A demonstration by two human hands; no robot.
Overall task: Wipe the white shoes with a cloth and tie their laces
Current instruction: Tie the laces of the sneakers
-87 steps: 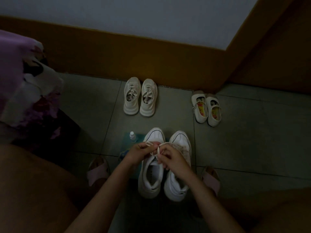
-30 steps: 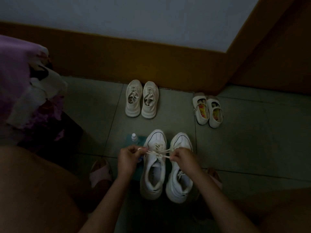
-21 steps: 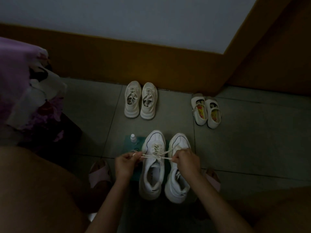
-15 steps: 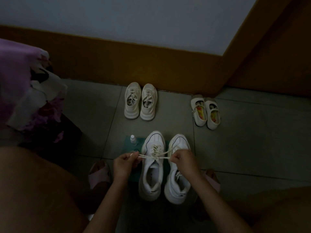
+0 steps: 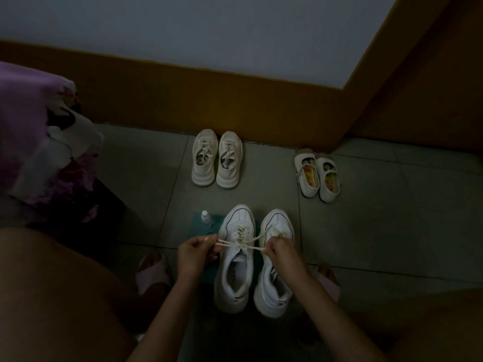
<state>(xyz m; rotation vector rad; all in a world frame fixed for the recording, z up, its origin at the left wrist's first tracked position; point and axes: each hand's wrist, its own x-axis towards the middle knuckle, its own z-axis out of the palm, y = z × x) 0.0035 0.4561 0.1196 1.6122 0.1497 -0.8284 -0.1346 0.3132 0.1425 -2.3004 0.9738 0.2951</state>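
**White shoes** [image 5: 236,223]: a pair with chunky soles and smooth uppers, dark piping curving over the toes. They stand side by side, toes toward the wall.
**Laces** [image 5: 241,242]: flat pale cord, drawn taut sideways across the left shoe of the pair.
**Left hand** [image 5: 196,253]: fingers curled, pinching one lace end just left of the white shoes.
**Right hand** [image 5: 281,250]: fingers curled round the other end, over the right shoe's tongue.
**Teal cloth** [image 5: 199,222]: flat and square-cornered, lying under the white shoes, its edge showing on their left.
**Bottle** [image 5: 205,218]: small, clear, white-capped, upright on the cloth beside the left toe.
**Beige sneakers** [image 5: 217,159]: a ridged-sole pair beyond the white shoes, toes at the skirting.
**Strap shoes** [image 5: 317,176]: beyond and to the right, with patterned insoles.
**Floor** [image 5: 379,226]: matte grey-green tiles with thin grout lines; open tile lies right of the white shoes.
**Skirting** [image 5: 183,100]: a brown band under a pale wall.
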